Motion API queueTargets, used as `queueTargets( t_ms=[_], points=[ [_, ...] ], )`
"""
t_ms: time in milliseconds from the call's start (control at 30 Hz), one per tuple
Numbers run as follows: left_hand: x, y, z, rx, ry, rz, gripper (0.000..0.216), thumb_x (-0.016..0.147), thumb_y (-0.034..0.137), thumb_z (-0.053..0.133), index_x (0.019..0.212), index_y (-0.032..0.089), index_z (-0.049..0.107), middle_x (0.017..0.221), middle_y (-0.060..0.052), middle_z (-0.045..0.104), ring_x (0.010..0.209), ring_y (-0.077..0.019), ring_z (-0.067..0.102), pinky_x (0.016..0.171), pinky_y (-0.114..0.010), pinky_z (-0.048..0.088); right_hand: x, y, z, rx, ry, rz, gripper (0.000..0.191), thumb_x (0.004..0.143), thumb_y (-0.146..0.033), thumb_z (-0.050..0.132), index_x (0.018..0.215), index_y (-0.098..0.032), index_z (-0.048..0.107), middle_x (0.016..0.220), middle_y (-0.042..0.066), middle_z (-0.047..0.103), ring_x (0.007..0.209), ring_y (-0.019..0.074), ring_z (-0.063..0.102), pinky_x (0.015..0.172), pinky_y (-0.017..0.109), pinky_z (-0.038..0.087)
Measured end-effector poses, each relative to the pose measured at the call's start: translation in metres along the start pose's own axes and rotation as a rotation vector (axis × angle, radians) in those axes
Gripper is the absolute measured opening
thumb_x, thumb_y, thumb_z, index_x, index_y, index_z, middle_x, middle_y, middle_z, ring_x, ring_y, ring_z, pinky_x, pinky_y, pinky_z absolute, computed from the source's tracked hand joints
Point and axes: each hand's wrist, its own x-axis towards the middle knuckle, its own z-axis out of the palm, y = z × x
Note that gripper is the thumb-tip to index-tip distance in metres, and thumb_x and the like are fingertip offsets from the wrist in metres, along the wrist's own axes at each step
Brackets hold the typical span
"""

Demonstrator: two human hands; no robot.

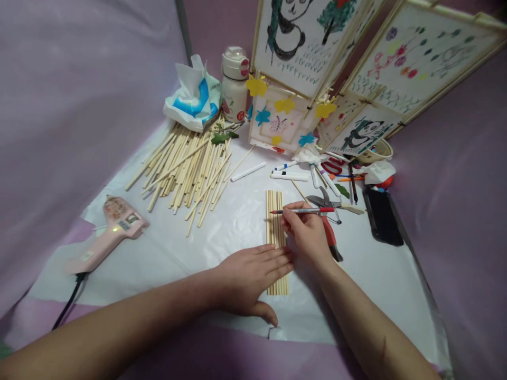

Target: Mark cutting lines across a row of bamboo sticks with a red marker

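Several thin wooden sticks [278, 285] lie side by side in a flat row on the white sheet. Across the middle of this row rests my left hand [253, 274], palm down, fingers stretched out and thumb apart on the sheet. Between thumb and fingers my right hand [303, 227] holds a red pen [304, 210]. The pen lies nearly level, its tip pointing left over the upper part of the sticks. Whether the tip touches the wood I cannot tell. Red-handled pruning shears [331, 240] lie just right of my right hand, partly hidden by it.
A pink glue gun [119, 227] with a cord lies at left. Behind it spreads a loose pile of sticks [186, 169], with a tissue pack [194, 100] and a bottle [235, 87]. A framed panel with drawings [281, 116] stands at the back. Markers [291, 176] and a phone [382, 216] lie right.
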Motion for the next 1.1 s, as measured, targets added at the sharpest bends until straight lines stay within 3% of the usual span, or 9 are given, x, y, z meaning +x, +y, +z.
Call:
queueTargets(
  t_ms=[167, 300, 533, 1100],
  points=[
    [-0.001, 0.001, 0.0, 0.002, 0.017, 0.006, 0.097, 0.091, 0.076, 0.048, 0.158, 0.007, 0.032, 0.164, -0.018, 0.028, 0.153, -0.0308, 0.028, 0.128, -0.043, 0.014, 0.006, 0.016, 0.001, -0.271, 0.069, -0.219, 0.017, 0.091, -0.036, 0.061, 0.082, -0.024, 0.055, 0.064, -0.004, 0.061, 0.056, 0.0156, 0.056, 0.058, 0.029, 0.043],
    [-0.002, 0.001, 0.002, -0.008, 0.037, 0.0, 0.096, 0.092, 0.076, 0.046, 0.157, 0.006, 0.034, 0.162, -0.019, 0.033, 0.152, -0.0306, 0.03, 0.128, -0.042, 0.014, 0.012, 0.019, 0.002, -0.261, 0.06, -0.197, 0.014, 0.09, -0.032, 0.061, 0.081, -0.024, 0.054, 0.07, -0.002, 0.064, 0.06, 0.0164, 0.059, 0.059, 0.029, 0.045],
    [-0.002, 0.002, 0.0, -0.035, 0.045, 0.017, 0.094, 0.093, 0.073, 0.049, 0.156, 0.005, 0.034, 0.162, -0.02, 0.033, 0.152, -0.0301, 0.031, 0.128, -0.042, 0.014, 0.01, 0.022, 0.005, -0.32, 0.061, -0.274, 0.018, 0.091, -0.032, 0.061, 0.077, -0.025, 0.052, 0.067, -0.004, 0.058, 0.06, 0.0164, 0.056, 0.059, 0.029, 0.044],
    [-0.003, 0.003, -0.005, -0.105, 0.083, 0.015, 0.093, 0.092, 0.071, 0.053, 0.156, 0.005, 0.036, 0.16, -0.02, 0.036, 0.15, -0.0296, 0.034, 0.128, -0.041, 0.016, 0.012, 0.023, 0.005, -0.262, 0.03, -0.2, 0.02, 0.092, -0.036, 0.062, 0.078, -0.025, 0.053, 0.067, -0.002, 0.063, 0.062, 0.0183, 0.062, 0.061, 0.03, 0.047]
  ],
)
